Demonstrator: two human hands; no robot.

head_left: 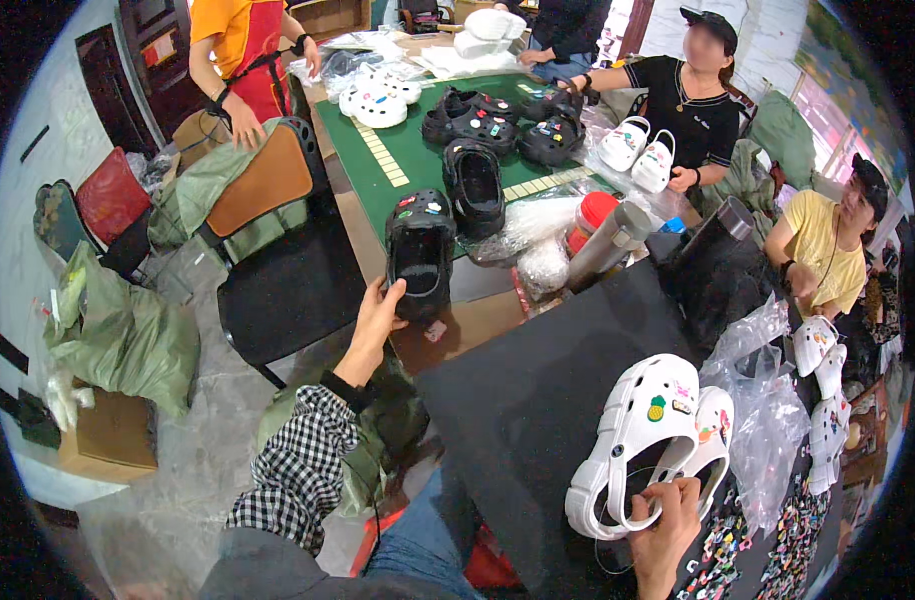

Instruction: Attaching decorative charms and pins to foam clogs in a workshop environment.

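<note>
My left hand [377, 318] grips the heel end of a black clog [421, 235] with small charms, at the near edge of a green mat [378, 150]. Just beyond it stands another black clog [473, 185]. My right hand [666, 525], fingers closed, holds the heel of a white clog [643, 410] bearing a pineapple charm, above a black table surface [518, 440]. A second white clog [716, 425] lies against it on the right, partly hidden. A thin clear loop hangs by my right fingers.
Loose charms [718, 550] and a clear plastic bag [763, 430] lie right of the white clogs. A steel bottle [613, 240] and red-lidded jar [596, 215] stand ahead. Several people are around the tables. A black chair [288, 285] and green sack [123, 330] are at left.
</note>
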